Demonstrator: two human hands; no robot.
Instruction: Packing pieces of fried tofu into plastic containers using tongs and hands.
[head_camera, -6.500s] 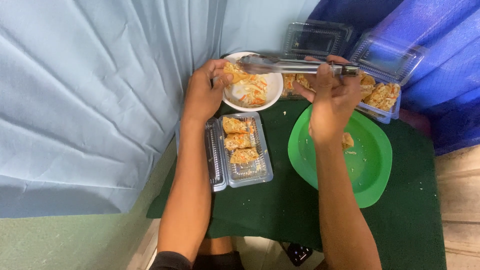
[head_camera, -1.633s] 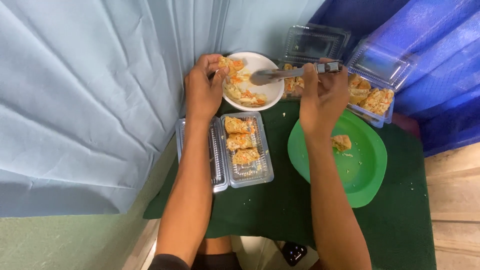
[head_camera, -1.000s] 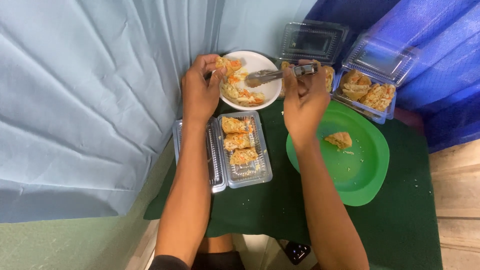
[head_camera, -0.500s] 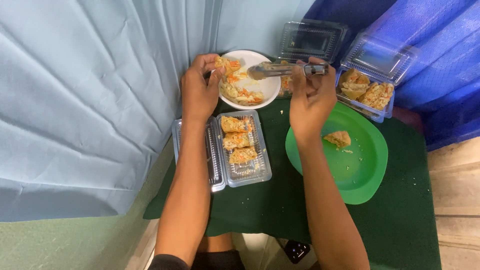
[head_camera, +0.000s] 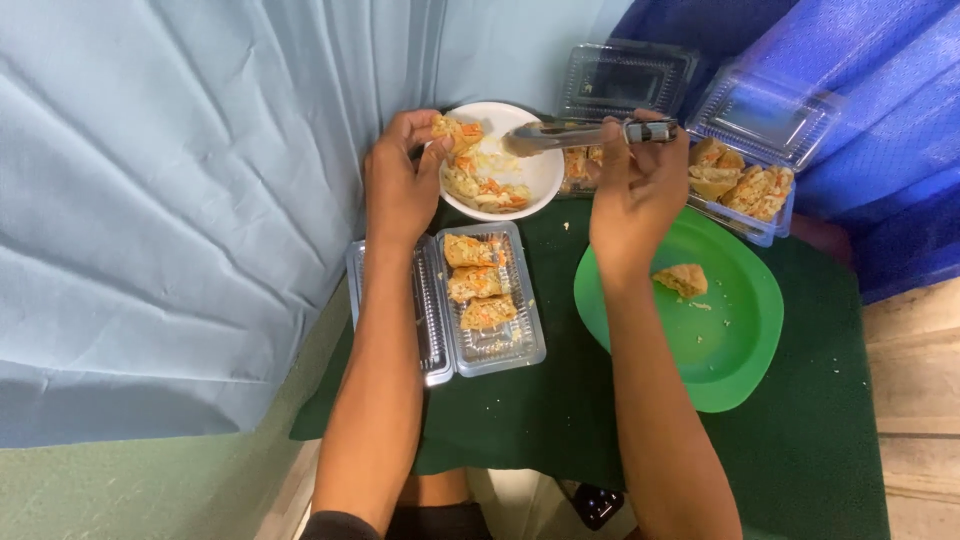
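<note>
Holding a stuffed pastry piece (head_camera: 455, 130) between thumb and fingertips, the left hand (head_camera: 400, 185) sits at the near-left rim of a white bowl (head_camera: 535, 180); fingers are closed on the pastry, which hangs just over the bowl's edge.

Right hand (head_camera: 635, 190): closed around the handle of metal tongs (head_camera: 585, 133), held level across the top of the bowl, tips pointing toward the left hand. Whether the tong tips are pressed together or slightly apart cannot be told.

White bowl: between the two hands, holding a shredded orange-and-white filling (head_camera: 485, 185).

Clear plastic box, open (head_camera: 490, 350): just below the left hand, beside the left wrist. Three filled pastry pieces (head_camera: 475, 283) lie in a row inside; its lid lies flat to the left, partly under the forearm.

Green plate (head_camera: 720, 350): below and to the right of the right hand. One pastry piece (head_camera: 682, 279) and a few crumbs on it.

Second clear box (head_camera: 745, 190): to the right of the right hand, lid raised, with several pastries inside.

Third clear box (head_camera: 625, 80): beyond the right hand, behind the tongs; contents mostly hidden.

Dark green cloth (head_camera: 560, 420): under everything.

Pale blue curtain (head_camera: 180, 200): to the left of the left arm.
</note>
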